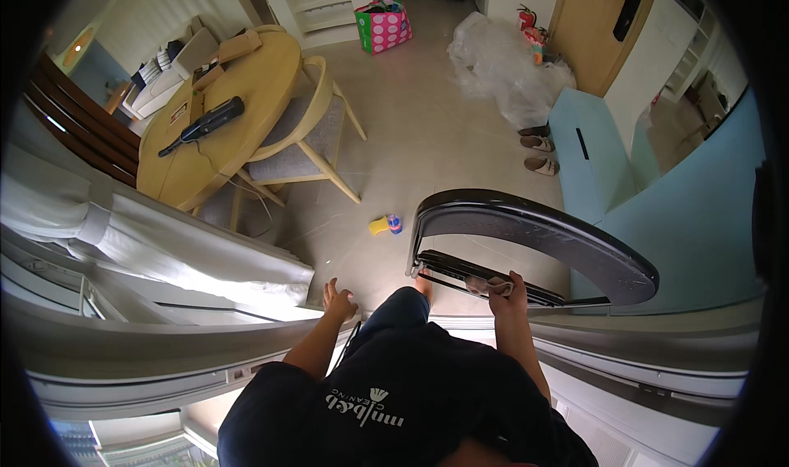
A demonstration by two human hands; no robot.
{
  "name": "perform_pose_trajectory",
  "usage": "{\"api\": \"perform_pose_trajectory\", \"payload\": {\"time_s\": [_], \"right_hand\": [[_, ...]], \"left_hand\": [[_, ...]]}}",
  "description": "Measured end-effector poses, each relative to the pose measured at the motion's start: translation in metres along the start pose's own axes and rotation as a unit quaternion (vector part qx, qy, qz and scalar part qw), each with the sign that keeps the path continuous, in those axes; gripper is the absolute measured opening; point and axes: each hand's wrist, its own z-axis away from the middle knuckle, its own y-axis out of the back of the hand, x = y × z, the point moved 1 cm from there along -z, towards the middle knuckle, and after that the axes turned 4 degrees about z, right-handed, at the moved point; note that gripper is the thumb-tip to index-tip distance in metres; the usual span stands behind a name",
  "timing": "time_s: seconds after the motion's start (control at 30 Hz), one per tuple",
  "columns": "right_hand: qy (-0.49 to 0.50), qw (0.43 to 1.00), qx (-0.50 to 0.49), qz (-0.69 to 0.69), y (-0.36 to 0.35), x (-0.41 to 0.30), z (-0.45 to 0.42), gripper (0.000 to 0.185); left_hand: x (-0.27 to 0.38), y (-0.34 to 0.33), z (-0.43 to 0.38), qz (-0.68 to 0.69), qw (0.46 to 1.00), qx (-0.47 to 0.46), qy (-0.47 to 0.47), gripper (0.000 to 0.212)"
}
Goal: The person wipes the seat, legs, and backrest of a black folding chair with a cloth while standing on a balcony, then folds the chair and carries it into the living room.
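My right hand [509,293] grips the lower part of a black folding metal frame with a broad curved top [481,211], probably a folding chair or step stool. A small crumpled greyish-beige piece, perhaps cloth, [478,286] shows by my fingers. The frame stands tilted in front of my right leg. My left hand [340,303] is held out in the air with its fingers apart and nothing in it, near the white curtain [246,269]. Beyond my feet, a yellow sponge [378,226] and a small blue and pink container [394,224] lie side by side on the floor.
A wooden table [259,91] at the left carries a black handheld vacuum [209,121] and cardboard boxes; a wooden chair [308,140] stands beside it. At the right are a pale blue cabinet [585,121], shoes [541,165] and heaped clear plastic [493,66]. Sliding-door tracks [641,359] run beside me.
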Motion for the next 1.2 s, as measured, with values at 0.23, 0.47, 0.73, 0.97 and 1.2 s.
{"api": "perform_pose_trajectory", "payload": {"time_s": [0.23, 0.47, 0.73, 0.97, 1.2], "right_hand": [[0.017, 0.999, 0.021, -0.027, -0.113, -0.064, -0.042, 0.015], [0.072, 0.993, -0.006, -0.094, -0.182, -0.158, -0.101, 0.014], [0.12, 0.983, 0.067, -0.123, -0.274, -0.221, -0.201, 0.025], [0.12, 0.988, -0.051, 0.086, -0.404, -0.238, -0.312, 0.04], [0.071, 0.995, -0.004, 0.073, -0.586, -0.226, -0.378, 0.031]], "left_hand": [[-0.001, 0.018, -0.095, -0.064, 0.965, -0.118, 0.226, 0.039], [0.086, 0.093, -0.233, -0.016, 0.991, -0.036, 0.131, 0.039], [0.179, 0.125, -0.365, 0.056, 0.996, 0.04, 0.064, 0.04], [0.192, 0.127, -0.44, 0.229, 0.902, -0.297, 0.214, 0.031], [0.196, 0.156, -0.519, 0.205, 0.929, -0.255, 0.173, 0.024]]}}
